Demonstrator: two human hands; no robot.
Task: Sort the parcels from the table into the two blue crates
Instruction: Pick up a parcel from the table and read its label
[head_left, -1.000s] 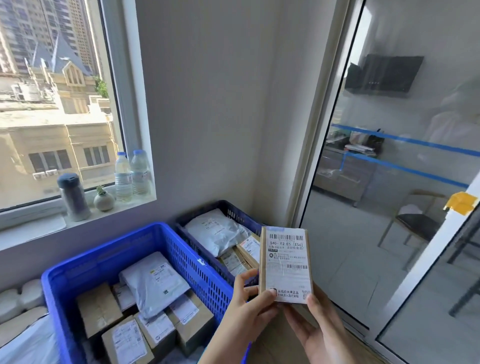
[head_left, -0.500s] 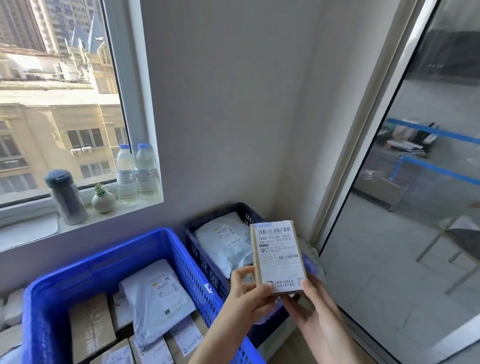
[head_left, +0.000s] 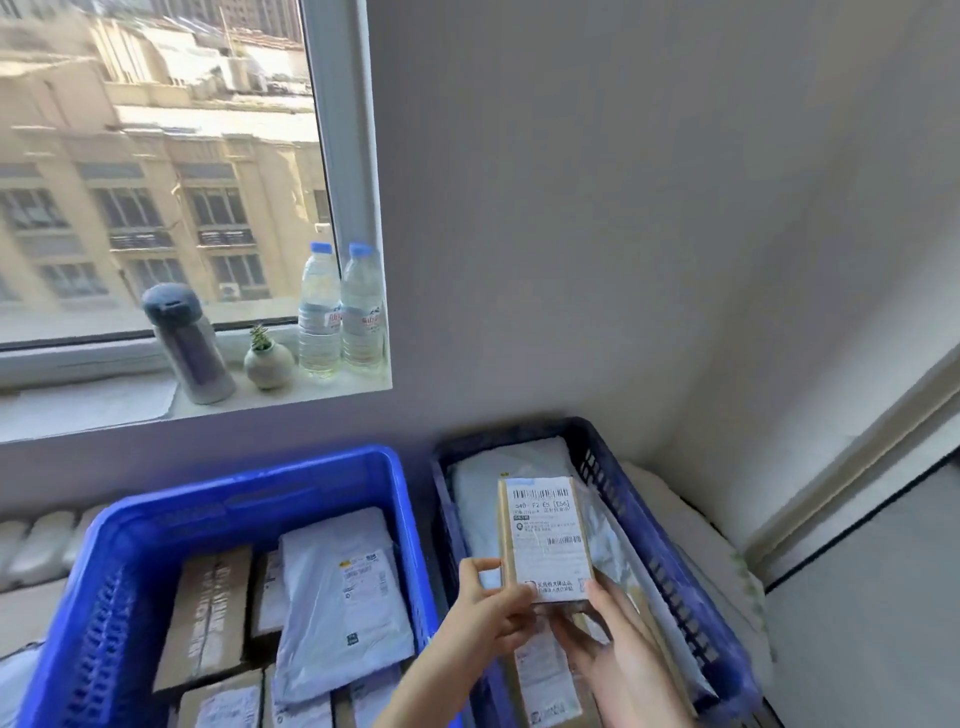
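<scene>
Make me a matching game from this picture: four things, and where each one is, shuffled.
1 labelled box
2 grey flask
3 plant pot
4 water bottles

A middle of the windowsill row
B held by left hand and right hand above the darker blue crate
C right end of that row
D left end of that row

Pairs: 1-B, 2-D, 3-A, 4-C

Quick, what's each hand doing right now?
Left hand: grips the labelled cardboard parcel at its lower left edge.
Right hand: grips the same parcel at its lower right corner.
</scene>
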